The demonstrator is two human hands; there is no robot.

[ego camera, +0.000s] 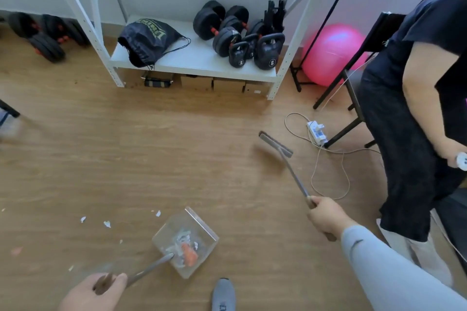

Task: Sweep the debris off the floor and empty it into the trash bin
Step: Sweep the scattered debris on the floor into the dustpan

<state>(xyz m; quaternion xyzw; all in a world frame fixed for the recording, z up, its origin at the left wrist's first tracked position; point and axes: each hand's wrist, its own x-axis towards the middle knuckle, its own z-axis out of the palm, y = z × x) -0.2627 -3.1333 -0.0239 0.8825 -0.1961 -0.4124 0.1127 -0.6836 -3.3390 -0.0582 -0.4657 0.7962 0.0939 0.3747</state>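
Holding dustpan handle in left hand, part-full of debris | right hand grips broom | paper scraps left of pan | risk: tilt it and stuff spills, lol

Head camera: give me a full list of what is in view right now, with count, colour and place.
dustpan: one, clear, floor bottom centre, scraps inside
broom: one, dark head, floor right of centre
paper scraps: several, white, floor left of the dustpan
shelf: one, white, by the back wall
bag: one, black, on the shelf, left
dumbbells: several, black, on the shelf, right
kettlebells: three, black, front right of the shelf
ball: one, pink, right of the shelf
power strip: one, white, floor right
bystander: one, dark clothes, right edge
shoe: one, grey, bottom centre
left hand: holds the dustpan handle
right hand: holds the broom handle
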